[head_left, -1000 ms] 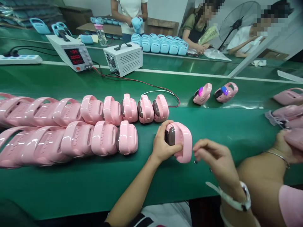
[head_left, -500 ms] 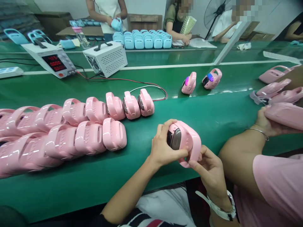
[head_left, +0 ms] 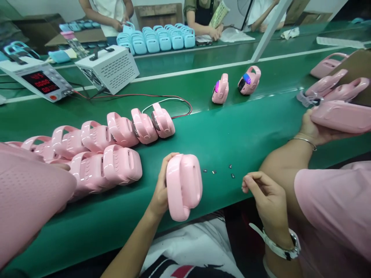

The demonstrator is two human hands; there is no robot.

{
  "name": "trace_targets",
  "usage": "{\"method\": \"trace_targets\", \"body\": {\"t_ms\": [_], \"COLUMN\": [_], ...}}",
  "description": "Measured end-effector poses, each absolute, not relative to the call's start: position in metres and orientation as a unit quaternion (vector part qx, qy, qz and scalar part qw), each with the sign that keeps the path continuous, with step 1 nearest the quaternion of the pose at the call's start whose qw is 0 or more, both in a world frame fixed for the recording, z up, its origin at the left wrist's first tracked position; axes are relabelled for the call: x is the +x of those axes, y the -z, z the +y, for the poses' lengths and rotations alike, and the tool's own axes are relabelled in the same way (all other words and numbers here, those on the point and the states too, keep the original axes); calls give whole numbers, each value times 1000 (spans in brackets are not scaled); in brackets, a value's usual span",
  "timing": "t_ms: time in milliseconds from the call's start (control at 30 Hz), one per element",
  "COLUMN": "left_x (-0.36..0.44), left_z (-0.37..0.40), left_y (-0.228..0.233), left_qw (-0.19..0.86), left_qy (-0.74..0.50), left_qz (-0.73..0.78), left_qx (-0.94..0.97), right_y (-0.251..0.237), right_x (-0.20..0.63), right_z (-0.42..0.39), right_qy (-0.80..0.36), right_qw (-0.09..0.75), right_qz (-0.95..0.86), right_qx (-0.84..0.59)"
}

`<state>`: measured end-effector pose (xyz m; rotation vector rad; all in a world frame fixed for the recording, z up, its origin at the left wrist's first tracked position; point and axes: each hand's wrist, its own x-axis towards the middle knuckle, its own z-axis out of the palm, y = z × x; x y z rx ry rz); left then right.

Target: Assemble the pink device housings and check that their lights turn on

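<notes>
Pink toy (head_left: 183,186) is sitting in the left hand (head_left: 160,193), whose grip is wrapping around it. Right hand (head_left: 265,197) is hovering loosely curled, holding nothing, near tiny screws (head_left: 222,172) on the green tabletop (head_left: 246,131).

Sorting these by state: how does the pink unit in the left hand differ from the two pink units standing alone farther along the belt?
The held pink unit shows no light; the two lone units glow purple-blue. The left hand grips the held one; those two stand free on the belt. All are pink.
</notes>
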<state>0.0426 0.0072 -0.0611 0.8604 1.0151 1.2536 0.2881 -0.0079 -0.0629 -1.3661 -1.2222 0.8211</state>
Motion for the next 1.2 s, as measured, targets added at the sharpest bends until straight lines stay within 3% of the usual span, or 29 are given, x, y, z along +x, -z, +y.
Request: {"method": "trace_targets", "body": {"t_ms": [300,533,700,1200], "left_x": [59,89,101,107], "left_z": [4,10,12,14], "left_y": [56,50,54,62], "left_qw": [559,522,524,535], "left_qy": [-483,-418,-399,-400], "left_qz": [459,516,523,523], "left_qx": [494,534,541,529], "right_y": [70,53,46,49], "right_x": [275,254,250,253], "right_z": [-19,-46,-56,-50], "right_qy": [-380,-452,-403,-421], "right_qw": [515,520,509,492], "right_qz": [-524,-572,-580,-548], "right_qx": [-562,-446,-491,-529]}}
